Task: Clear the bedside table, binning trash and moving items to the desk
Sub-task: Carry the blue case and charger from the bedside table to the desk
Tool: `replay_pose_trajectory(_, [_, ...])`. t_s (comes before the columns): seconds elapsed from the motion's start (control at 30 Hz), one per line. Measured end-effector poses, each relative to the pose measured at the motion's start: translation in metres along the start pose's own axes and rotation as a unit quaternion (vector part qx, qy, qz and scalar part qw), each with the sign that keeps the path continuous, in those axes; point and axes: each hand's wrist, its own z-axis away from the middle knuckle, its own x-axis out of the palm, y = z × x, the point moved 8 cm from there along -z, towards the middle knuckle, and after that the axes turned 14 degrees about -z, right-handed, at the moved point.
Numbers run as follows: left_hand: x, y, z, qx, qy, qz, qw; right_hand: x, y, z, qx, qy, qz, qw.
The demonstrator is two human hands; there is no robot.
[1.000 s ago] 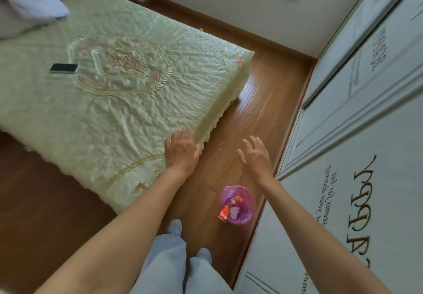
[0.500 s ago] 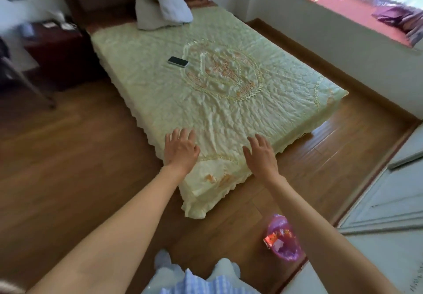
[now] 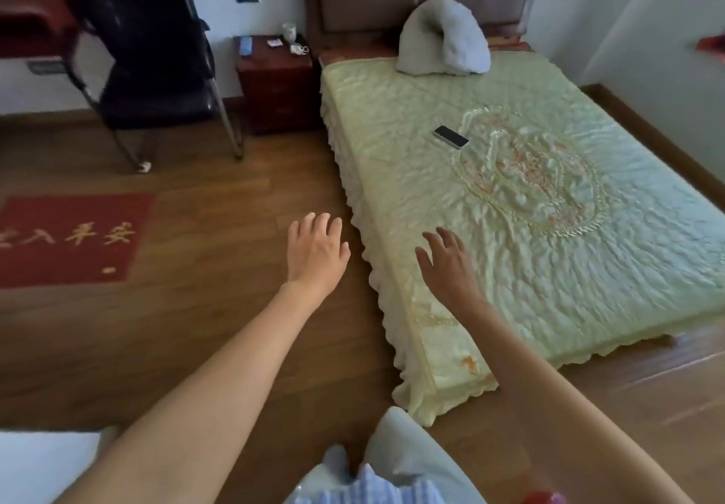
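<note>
Bedside table (image 3: 274, 56) cluttered beside bed (image 3: 510, 205); wood floor (image 3: 196, 327); left hand (image 3: 316, 252), right hand (image 3: 447, 268) released, empty.

View swung leftward since the earlier frames. Dark red wooden bedside table (image 3: 274, 83), formerly far left of both hands, now straight beyond the left hand (image 3: 316, 254). Left hand now over wooden floor, off the pale green quilted bedspread (image 3: 529, 268). Pink-lined bin nearly gone behind the right forearm. Black chair (image 3: 157, 83) and red doormat (image 3: 70, 240) newly visible left of the left hand.
</note>
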Motion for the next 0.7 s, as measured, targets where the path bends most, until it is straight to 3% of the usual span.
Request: replay_pose_trajectory(0.7, [0.0, -0.125, -0.26, -0.145, 0.036, -0.037, 0.988, -0.003, -0.122, -0.335, -0.174, -0.029, 0.013, 0.984])
